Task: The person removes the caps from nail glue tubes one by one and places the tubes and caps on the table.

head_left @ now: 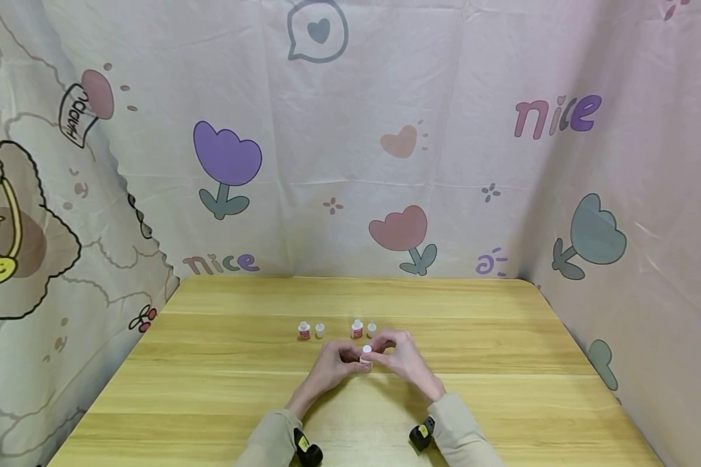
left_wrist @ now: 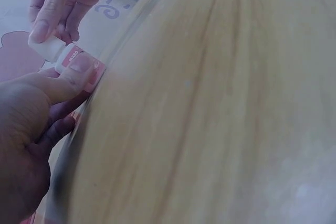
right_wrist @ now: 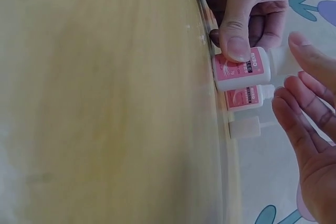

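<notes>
In the head view my left hand (head_left: 333, 364) grips a small white glue bottle (right_wrist: 244, 69) with a pink label, its thumb pressed on the label. The bottle stands upright near the tabletop, its lower part partly covered by the fingers. My right hand (head_left: 404, 357) has its thumb and fingers round the white cap (head_left: 367, 349) on the bottle's top. In the left wrist view the right thumb touches the cap (left_wrist: 49, 48). Just beyond the hands stand a second glue bottle (head_left: 357, 329) and, beside it, a loose white cap (head_left: 372, 329) with a thin stem pointing up.
Further left on the wooden table (head_left: 210, 376) stand another glue bottle (head_left: 304, 331) and a loose cap (head_left: 320, 331). A printed cloth (head_left: 339, 162) hangs behind the table and along both sides.
</notes>
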`<action>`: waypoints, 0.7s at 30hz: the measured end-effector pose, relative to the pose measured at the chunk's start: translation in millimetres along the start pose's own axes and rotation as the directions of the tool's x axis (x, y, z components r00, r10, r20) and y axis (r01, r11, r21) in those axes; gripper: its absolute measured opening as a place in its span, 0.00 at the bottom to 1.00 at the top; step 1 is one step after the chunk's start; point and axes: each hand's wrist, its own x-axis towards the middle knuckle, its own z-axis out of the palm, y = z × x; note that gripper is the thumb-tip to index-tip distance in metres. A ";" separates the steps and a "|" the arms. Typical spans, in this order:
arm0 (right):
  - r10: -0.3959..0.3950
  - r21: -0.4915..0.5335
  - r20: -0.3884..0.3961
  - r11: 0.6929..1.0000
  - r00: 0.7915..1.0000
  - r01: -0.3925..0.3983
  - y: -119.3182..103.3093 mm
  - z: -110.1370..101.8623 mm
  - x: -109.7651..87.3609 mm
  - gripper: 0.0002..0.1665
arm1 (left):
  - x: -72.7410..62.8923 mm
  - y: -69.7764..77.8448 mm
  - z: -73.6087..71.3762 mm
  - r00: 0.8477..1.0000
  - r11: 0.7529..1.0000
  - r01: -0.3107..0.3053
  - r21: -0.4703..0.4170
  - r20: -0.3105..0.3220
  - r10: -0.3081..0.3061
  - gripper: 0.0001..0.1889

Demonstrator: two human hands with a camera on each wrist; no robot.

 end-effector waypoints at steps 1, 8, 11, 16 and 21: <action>-0.011 -0.004 -0.007 1.000 1.000 0.011 0.5 -0.1 -0.1 0.07 | 0.1 -0.1 0.1 1.000 1.000 -0.003 0.000 -0.001 0.003 0.06; -0.068 0.002 -0.001 0.998 0.998 0.068 -0.2 0.4 -0.5 0.05 | 0.2 -0.6 0.1 1.000 1.000 -0.017 0.003 -0.004 0.017 0.06; -0.066 0.012 0.023 0.998 0.998 0.066 -1.4 1.0 -0.6 0.05 | -0.2 0.4 -0.6 1.000 1.000 -0.014 0.012 -0.006 0.014 0.06; -0.068 0.055 0.054 0.996 0.996 0.065 0.8 1.5 -0.9 0.06 | -0.8 1.5 -1.0 1.000 1.000 -0.025 0.012 -0.003 0.025 0.06; -0.005 0.073 0.026 0.997 1.000 0.003 1.5 0.9 -1.2 0.09 | -0.9 1.7 -1.2 1.000 1.000 -0.027 0.001 0.004 0.027 0.06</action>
